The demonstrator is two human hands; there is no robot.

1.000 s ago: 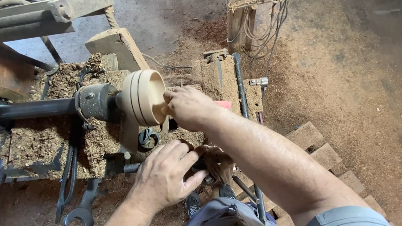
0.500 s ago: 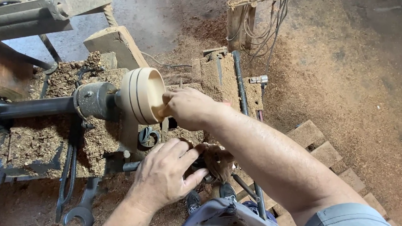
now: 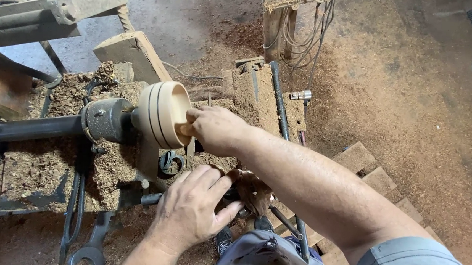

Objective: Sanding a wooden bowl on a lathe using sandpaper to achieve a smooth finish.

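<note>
— What's going on at the lathe?

— The pale wooden bowl sits on the end of the dark spindle, mouth turned right. The right hand is at that mouth, fingers curled together and reaching into the hollow, thumb on the rim. If there's sandpaper or a rag under the fingers, I can't tell from here.

— And the other hand?

— The left hand lies nearer, low in front of the machine, fingers loosely spread and pressed flat over a dark metal bar, its fingertips against a crumpled brown rag.

— So which stage would you call it?

— Finishing or checking the inside, I'd judge. The outside looks smooth, with dark grooves already cut around it.

— What does the next move need?

— A light, steady touch along the inner wall, I'd say, fingers kept clear of the rim's edge, the left hand bracing below.

— Anything else around?

— An open-ended wrench lies on the floor at the near left, and sawdust is heaped everywhere.
</note>
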